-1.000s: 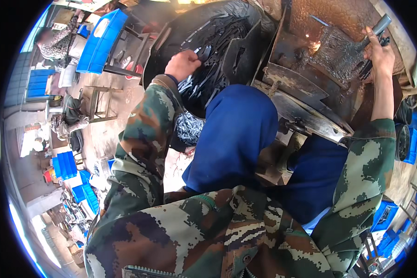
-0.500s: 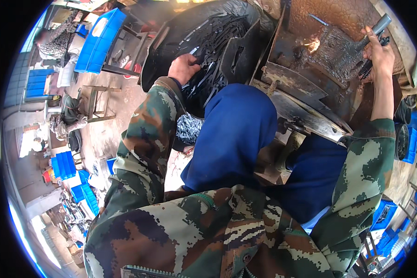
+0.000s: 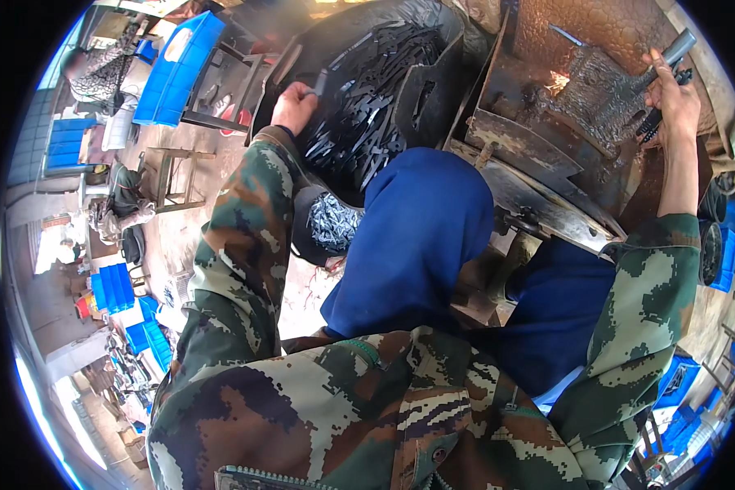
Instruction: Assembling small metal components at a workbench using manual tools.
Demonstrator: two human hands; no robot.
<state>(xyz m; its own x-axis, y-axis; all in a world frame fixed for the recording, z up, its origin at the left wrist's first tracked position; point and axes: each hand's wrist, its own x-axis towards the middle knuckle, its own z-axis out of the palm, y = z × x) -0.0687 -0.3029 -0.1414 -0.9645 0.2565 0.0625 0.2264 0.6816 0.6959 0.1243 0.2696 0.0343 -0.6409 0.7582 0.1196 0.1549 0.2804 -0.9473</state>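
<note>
My left hand [image 3: 294, 108] is over the left rim of a black tub [image 3: 457, 57], its fingers pinched on a small flat grey metal strip [image 3: 321, 83]. Many similar dark metal strips [image 3: 384, 86] lie heaped in the tub. At the far right, my right hand [image 3: 674, 102] is closed round a grey tubular handle [image 3: 678, 47]. Black ridged parts show beside its fingers; what they belong to is unclear. Below this hand lies a rusty, wet-looking metal tray [image 3: 539, 155], with a bright orange glow [image 3: 559, 82] on its crusted surface.
A small dark container of shiny silver pieces [image 3: 333, 222] stands beside my blue-clad knee [image 3: 425, 237]. A worn metal plate [image 3: 539, 188] edges the tray. Blue bins [image 3: 178, 69], a wooden stool [image 3: 175, 180] and another person [image 3: 98, 77] are at the left.
My left hand has moved left from the heap to the tub's rim, a strip now in its fingers. The small container of silver pieces shows more fully. My right hand stays almost in place.
</note>
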